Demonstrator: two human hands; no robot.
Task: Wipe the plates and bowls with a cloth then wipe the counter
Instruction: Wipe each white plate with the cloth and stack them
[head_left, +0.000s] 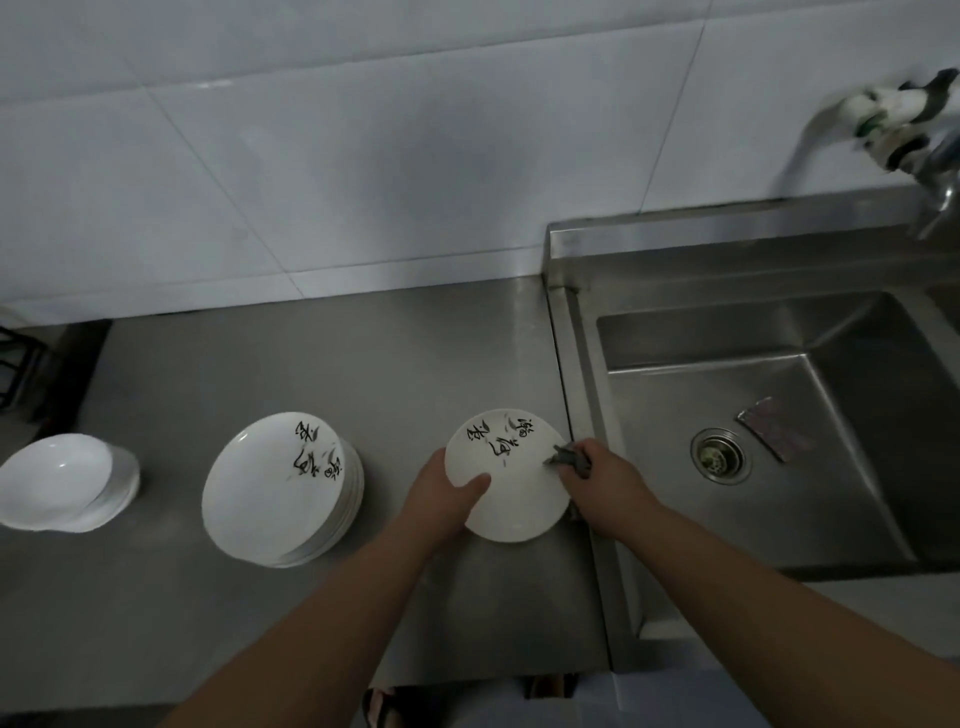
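Over the grey steel counter (322, 374), just beside the raised rim of the stainless steel sink (579, 374), the round white ceramic plate (511, 496) with black brush lettering is held face up and tilted slightly; whether its near edge touches the counter I cannot tell. The likeliest trouble is a slip. The left hand (441, 501) holds the plate by one edge only, so a firm push from the cloth on the opposite side could lever it out of that grip. It would then drop onto steel or knock against the sink rim right next to it. The left thumb (475, 483) lies pressed on the plate's face near its left rim, and the other fingers are hidden underneath, so the plate looks pinched between thumb and fingers. The right hand (605, 486) is curled round a small crumpled grey cloth (569, 460), bunched in the fingers and pressed on the plate's right rim, just by the lettering. Left of the plate, near but apart, stands a stack of matching white plates (270, 493), and further left a stack of plain white bowls (57, 478). In the sink lie a round metal drain (719, 456) and, just beside it, a flat rectangular pad (776, 428); a metal tap (935, 171) juts in at upper right before the white tiled wall (363, 156)
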